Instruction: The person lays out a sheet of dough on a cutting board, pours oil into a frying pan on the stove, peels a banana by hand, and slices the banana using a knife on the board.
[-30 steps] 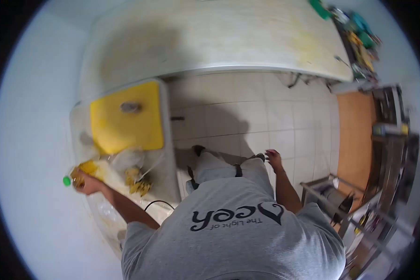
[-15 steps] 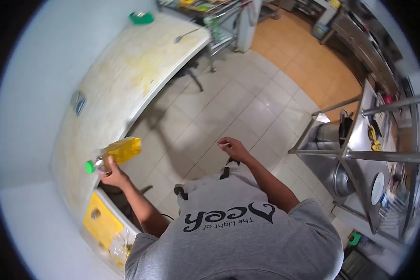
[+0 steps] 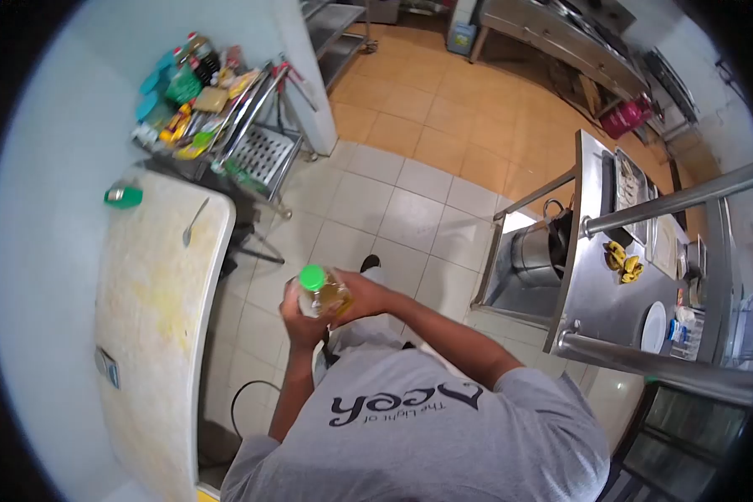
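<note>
Bottle (image 3: 335, 299) in both hands: left hand (image 3: 296, 314) wrapped round its left side, right hand (image 3: 361, 294) curled on its right. In air over floor (image 3: 410, 213), off right edge of table (image 3: 152, 259). Green cap (image 3: 312, 278) points up toward camera; long axis steep, base slanting to right. Spoon (image 3: 187, 236) near table's far right corner.

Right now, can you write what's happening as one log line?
left hand: holding bottle | right hand: holding bottle | green cap: on bottle | utensil: on table
</note>
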### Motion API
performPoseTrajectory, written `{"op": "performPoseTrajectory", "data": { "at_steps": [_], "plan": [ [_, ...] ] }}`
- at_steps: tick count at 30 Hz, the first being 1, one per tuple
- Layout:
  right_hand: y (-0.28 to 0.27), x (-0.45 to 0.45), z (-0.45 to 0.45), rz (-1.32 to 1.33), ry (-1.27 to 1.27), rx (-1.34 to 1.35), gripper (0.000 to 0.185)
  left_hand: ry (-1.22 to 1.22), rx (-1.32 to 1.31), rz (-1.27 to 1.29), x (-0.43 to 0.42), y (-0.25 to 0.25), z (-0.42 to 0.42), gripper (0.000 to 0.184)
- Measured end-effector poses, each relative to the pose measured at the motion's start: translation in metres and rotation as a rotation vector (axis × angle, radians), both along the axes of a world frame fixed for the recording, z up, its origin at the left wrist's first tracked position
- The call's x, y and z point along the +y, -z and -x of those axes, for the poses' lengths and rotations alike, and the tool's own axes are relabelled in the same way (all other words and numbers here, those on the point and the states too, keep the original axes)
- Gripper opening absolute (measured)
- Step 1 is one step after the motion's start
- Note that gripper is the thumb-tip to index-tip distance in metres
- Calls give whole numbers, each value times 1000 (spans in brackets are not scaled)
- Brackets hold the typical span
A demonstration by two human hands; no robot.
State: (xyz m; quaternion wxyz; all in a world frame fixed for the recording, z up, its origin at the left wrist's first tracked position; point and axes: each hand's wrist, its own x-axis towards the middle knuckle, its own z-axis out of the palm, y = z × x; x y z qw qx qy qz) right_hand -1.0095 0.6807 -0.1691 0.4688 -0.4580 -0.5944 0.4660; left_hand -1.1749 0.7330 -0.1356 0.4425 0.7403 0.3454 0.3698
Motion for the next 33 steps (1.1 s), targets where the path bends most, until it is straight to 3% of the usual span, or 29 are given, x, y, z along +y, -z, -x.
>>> {"op": "performPoseTrajectory", "data": {
  "at_steps": [3,6,9,10,13,15,16,19,21,22,26,33],
  "plan": [
    [-9,24,-85,84,136,133,88,294,-25,100,58,-8,-91,68],
    [-23,32,-165,78,333,97,85,649,-259,285,101,-47,-198,64],
    [-25,31,-247,133,454,97,84,1040,-77,225,146,-78,-306,51],
    [-33,29,-274,167,482,131,84,1140,13,100,156,-83,-343,43],
    [-22,38,-360,168,549,125,81,1281,115,80,170,-83,-447,43],
    [-19,39,-417,334,458,226,78,1321,141,102,175,-79,-502,45],
    [-3,45,-449,288,409,90,75,1338,145,111,180,-78,-532,47],
    [-3,72,-537,58,477,134,72,1322,108,197,196,-81,-624,45],
    [-13,97,-603,94,312,11,74,1247,84,307,205,-87,-665,42],
    [-19,102,-636,124,218,-63,75,1217,83,235,213,-98,-688,40],
    [-32,146,-742,208,170,-72,83,1144,21,335,251,-79,-773,41],
    [-11,198,-903,117,417,3,82,1222,63,378,318,-59,-959,36]
  ]
}}
